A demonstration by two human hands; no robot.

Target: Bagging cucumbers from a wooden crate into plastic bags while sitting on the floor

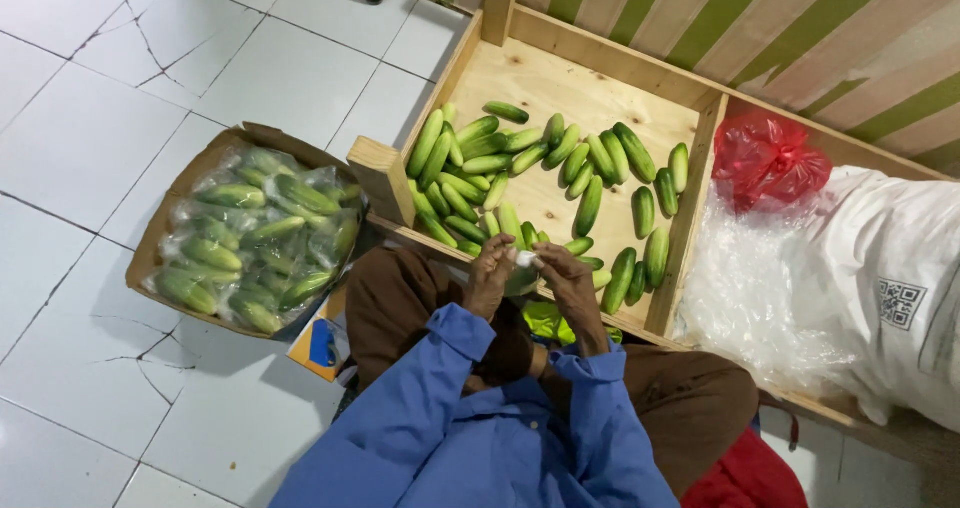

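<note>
You are in what looks like a small greengrocer's or market stall. A plywood display bin point(590, 88) with dividers holds loose cucumbers point(545, 173), and beside it on the white tiled floor point(110, 98) a cardboard box point(165, 218) holds more, bagged in clear plastic. The next compartment holds a white sack point(890, 268) and a red bag point(765, 158), against a green-striped wall point(800, 18).

Bright, even overhead light, soft shadows, mild glare on the white floor tiles point(90, 118), slight overall softness.
</note>
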